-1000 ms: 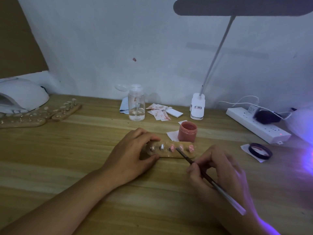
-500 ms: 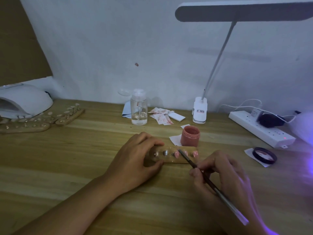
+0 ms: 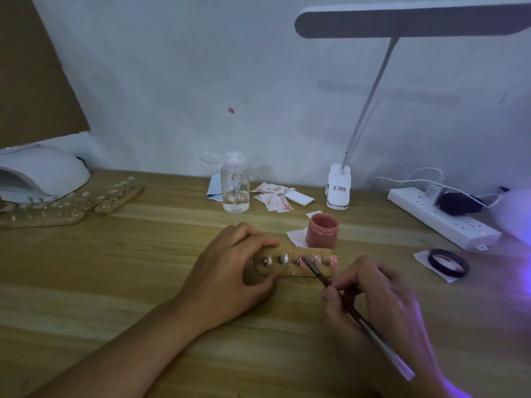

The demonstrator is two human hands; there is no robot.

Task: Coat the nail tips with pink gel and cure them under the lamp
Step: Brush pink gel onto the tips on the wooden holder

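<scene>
A small wooden holder (image 3: 290, 270) lies on the table with several nail tips standing in a row; the three at its right end are pink, the two at the left uncoated. My left hand (image 3: 230, 271) grips the holder's left end between fingers and thumb. My right hand (image 3: 373, 294) pinches a thin brush (image 3: 344, 303), whose tip touches the middle pink nail tip (image 3: 302, 259). An open jar of pink gel (image 3: 321, 229) stands just behind the holder. The white curing lamp (image 3: 40, 170) sits at the far left.
Other wooden holders with uncoated tips (image 3: 71, 206) lie by the lamp. A clear pump bottle (image 3: 235, 183), stained wipes (image 3: 273, 196), a desk lamp base (image 3: 339, 188), a power strip (image 3: 442, 216) and the jar's black lid (image 3: 448, 262) stand around. Purple light glows at the right edge.
The camera has tilted a little, so everything sits lower in view. The brush tip stays on the middle nail tip with only slight movement. My left hand keeps its hold.
</scene>
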